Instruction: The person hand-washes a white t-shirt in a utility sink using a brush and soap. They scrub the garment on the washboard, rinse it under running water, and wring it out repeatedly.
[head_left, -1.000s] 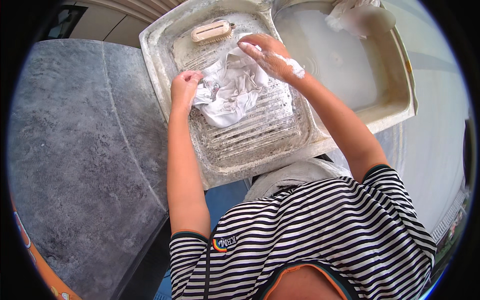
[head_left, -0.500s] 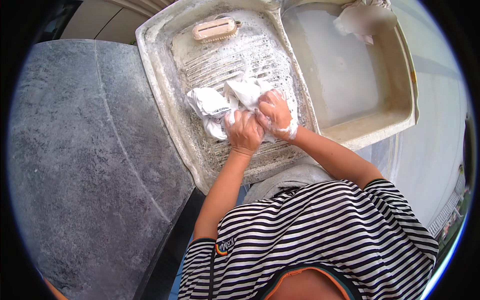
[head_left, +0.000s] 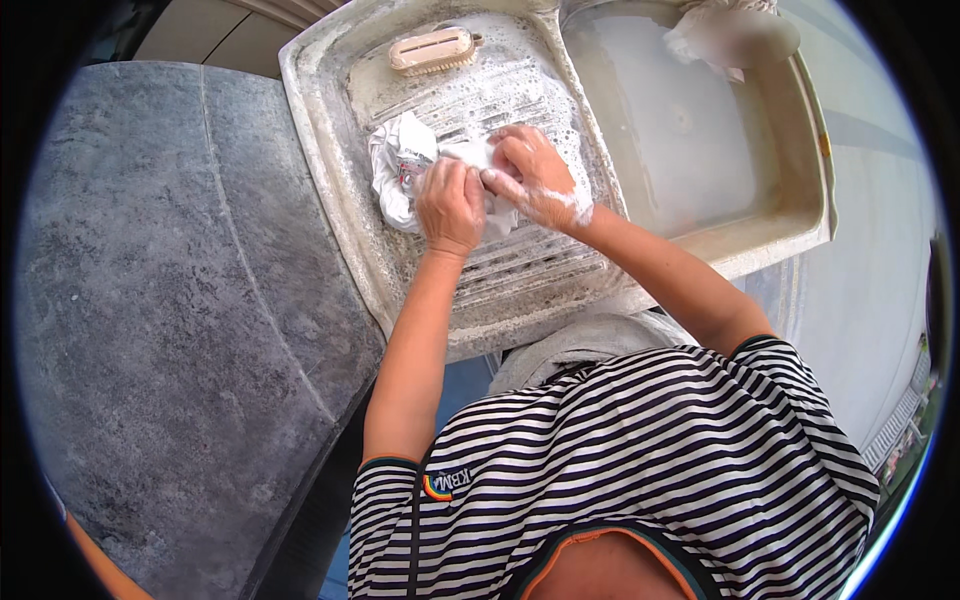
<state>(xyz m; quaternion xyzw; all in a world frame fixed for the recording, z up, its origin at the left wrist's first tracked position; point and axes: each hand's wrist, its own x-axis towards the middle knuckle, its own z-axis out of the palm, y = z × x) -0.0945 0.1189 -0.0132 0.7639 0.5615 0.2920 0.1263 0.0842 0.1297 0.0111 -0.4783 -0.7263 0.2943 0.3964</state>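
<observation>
From where I stand beside the sink, taking twelve o'clock as straight away from the person, the white cloth [head_left: 390, 182] lies crumpled on the ridged board [head_left: 530, 265], its bulkiest part at about ten o'clock from the left hand [head_left: 450, 205]. That hand is the nearer one: its fingers curl down on the cloth just beside the bunch. The right hand [head_left: 536, 178] sits at about two o'clock from the left, bent over the cloth's other end, thumb pointing back toward the left fist. The two are close together, but I cannot tell whether they touch, nor how firmly the right one grips, since its fingers hide the cloth under them. Bunched as it is, the cloth has no clean long axis; roughly, it runs from nine o'clock to three, across the board, with a strip showing between the hands and a fold below them. The brush [head_left: 432, 52] rests well apart from them, near twelve o'clock, by the sink's far edge. Suds [head_left: 545, 95] spread at about one o'clock, and the cloudy water [head_left: 680, 140] fills the basin toward two. The grey tabletop [head_left: 180, 300] stretches off toward eight.
</observation>
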